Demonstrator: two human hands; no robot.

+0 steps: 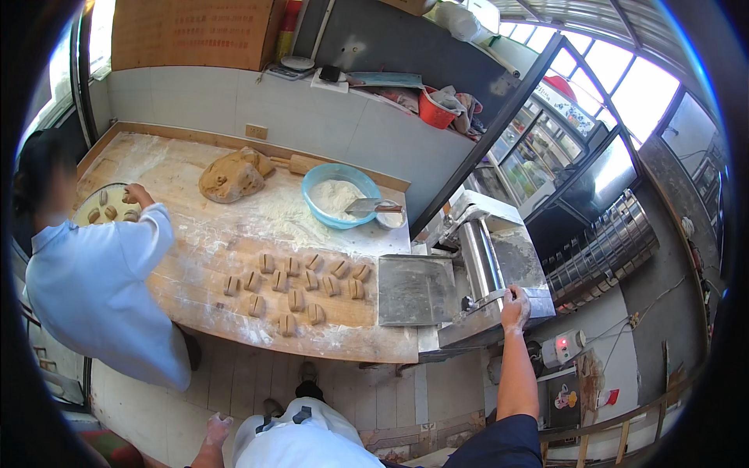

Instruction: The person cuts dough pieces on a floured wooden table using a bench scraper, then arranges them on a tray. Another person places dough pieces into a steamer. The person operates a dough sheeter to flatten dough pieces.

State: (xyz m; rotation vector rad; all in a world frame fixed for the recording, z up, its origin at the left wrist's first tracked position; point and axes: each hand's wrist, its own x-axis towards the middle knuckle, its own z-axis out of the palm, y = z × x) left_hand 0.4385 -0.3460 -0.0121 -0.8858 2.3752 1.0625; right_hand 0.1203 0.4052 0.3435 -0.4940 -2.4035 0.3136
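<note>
My right hand [515, 311], dusted with flour, is closed at the near side edge of a dough sheeter [529, 303], beside its steel roller [481, 257]. What exactly the fingers grip there is hard to make out. Low at the left, my left hand [217, 430] hangs beside my white apron [310, 436], floury, with nothing visible in it. Several pieces of cut brown dough [295, 300] lie spread over the floured wooden worktable [363, 346], left of the sheeter's flat metal feed tray [415, 289].
A co-worker [105, 281] in white stands at the left, a hand on a round tray [96, 202] of dough pieces. Farther back lie a dough lump [231, 175], a rolling pin [304, 165] and a blue flour basin [313, 206] with a scraper [363, 205]. Stacked steel steamers [608, 251] stand right.
</note>
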